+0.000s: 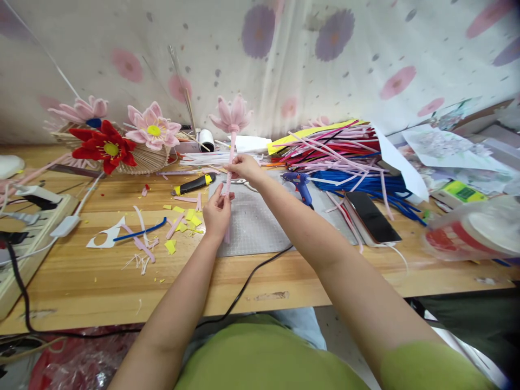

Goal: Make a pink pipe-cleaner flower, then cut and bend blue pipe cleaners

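Note:
A pink pipe-cleaner flower (231, 115) stands upright in front of me, its bloom at the top and its long pink stem running down between my hands. My left hand (217, 214) is closed round the lower stem, thumb and fingers pinched together. Higher up, my right hand (246, 169) pinches the same stem below the bloom. Beneath them lies a grey cutting mat (260, 227). A pair of scissors (242, 182) is partly hidden behind my right hand. To the right of my forearm rests a blue glue gun (299, 187).
Finished pink (153, 129) and red flowers (106, 147) stand at the back left. A yellow-black utility knife (194, 184) and yellow scraps (190, 216) lie left of the mat. Bundled pipe cleaners (333, 143), a phone (372, 216) and a plastic cup (479, 230) are right. A black cable (252, 276) crosses the front.

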A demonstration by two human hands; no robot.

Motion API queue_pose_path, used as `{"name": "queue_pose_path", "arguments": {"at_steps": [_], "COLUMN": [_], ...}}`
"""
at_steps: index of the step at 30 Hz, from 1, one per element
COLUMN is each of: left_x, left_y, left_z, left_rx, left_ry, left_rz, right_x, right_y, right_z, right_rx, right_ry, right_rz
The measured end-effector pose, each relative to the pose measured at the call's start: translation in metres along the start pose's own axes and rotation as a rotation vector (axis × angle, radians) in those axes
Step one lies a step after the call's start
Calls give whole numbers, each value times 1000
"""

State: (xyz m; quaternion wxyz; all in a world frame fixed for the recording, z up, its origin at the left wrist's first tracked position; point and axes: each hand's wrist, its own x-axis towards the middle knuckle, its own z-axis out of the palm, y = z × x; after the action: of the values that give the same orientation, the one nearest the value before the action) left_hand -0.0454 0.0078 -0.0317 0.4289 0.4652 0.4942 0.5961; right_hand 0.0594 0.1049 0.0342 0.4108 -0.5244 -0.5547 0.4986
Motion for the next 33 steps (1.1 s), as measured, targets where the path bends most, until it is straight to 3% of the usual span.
{"name": "queue_pose_path", "arguments": {"at_steps": [4,6,16,22,28,33], "left_x": [2,4,5,6,4,6], "left_y": [3,4,0,1,9,3], "left_z": [3,3,3,4,2,2], "left_rx": [-180,-256,-141,-105,-175,-94], "left_ry": [-17,-30,14,35,-49,-33], "left_rz": [-63,-111,-259,-278,-340,-294], "right_x": [-11,-14,-8,-2,3,-1], "right_y": [-9,-12,-4,-1,0,-3], "right_z": [-7,-10,6,7,4,4], "right_rx": [260,346,167,-81,-371,-499], "right_ry": [-264,-307,-17,30,50,89], "right_rz": [92,109,76,-16,-93,-102]}}
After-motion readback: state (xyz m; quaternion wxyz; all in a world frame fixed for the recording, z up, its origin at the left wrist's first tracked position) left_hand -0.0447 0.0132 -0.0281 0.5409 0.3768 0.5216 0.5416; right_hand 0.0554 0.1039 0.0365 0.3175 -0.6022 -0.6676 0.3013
